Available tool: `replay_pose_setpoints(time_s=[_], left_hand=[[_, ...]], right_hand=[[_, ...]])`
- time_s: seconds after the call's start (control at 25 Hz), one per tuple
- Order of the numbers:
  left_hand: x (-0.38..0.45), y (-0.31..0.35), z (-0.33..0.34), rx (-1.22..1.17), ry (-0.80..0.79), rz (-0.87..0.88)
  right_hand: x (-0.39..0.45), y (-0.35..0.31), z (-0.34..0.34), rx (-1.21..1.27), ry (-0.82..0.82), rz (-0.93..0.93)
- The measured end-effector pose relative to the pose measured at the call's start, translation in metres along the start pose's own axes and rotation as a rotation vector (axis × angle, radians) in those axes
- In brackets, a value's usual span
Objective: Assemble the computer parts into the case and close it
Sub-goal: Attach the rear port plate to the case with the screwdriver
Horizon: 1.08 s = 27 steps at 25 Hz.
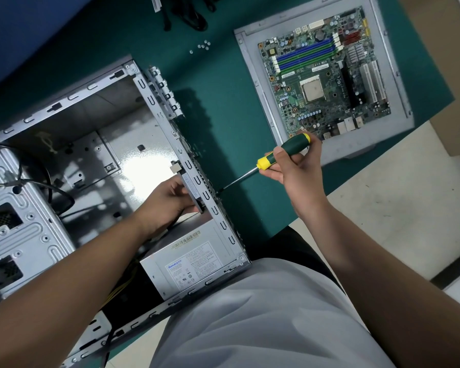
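Head view: left hand (170,200) grips a small part inside the stiff, heavy case (154,107); right hand (290,163) holds the screwdriver (282,155).

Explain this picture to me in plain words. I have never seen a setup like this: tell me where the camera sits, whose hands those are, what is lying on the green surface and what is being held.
The single picture comes from a camera worn on a person's head, looking down at their own bare hands. On the green table lies an open metal computer case with a power supply in its near corner. The left hand holds a small part against the inside of the case's wall. The right hand grips a green and yellow screwdriver, its tip at the outside of that wall. Farther off, a motherboard rests on a grey panel, with loose screws nearby.
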State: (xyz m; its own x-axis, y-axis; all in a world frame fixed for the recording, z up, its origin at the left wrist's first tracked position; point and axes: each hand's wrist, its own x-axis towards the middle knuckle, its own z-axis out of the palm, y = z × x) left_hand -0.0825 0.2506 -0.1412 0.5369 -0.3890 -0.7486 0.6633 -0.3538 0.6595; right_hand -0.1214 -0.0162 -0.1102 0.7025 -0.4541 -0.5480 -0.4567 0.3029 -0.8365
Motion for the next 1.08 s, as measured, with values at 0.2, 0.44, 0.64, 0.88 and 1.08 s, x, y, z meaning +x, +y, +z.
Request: replay_pose_setpoints(time_s=[0.2,0.44,0.64,0.88,1.08], left_hand=[[-0.002,0.001,0.002,-0.035,-0.007,0.017],[-0.003,0.002,0.002,-0.031,-0.013,0.041],[-0.004,0.003,0.003,-0.035,-0.008,0.037],[-0.002,0.001,0.002,-0.068,-0.005,0.024],[-0.001,-0.001,0.001,-0.069,-0.006,0.017]], right_hand=[[-0.004,-0.001,-0.002,-0.009,0.004,0.001],[-0.012,-0.008,-0.003,-0.017,-0.037,-0.045],[-0.02,-0.012,-0.002,-0.026,-0.101,-0.121],[-0.028,-0.016,-0.001,-0.051,-0.144,-0.166],[-0.03,-0.016,-0.001,-0.054,-0.162,-0.176]])
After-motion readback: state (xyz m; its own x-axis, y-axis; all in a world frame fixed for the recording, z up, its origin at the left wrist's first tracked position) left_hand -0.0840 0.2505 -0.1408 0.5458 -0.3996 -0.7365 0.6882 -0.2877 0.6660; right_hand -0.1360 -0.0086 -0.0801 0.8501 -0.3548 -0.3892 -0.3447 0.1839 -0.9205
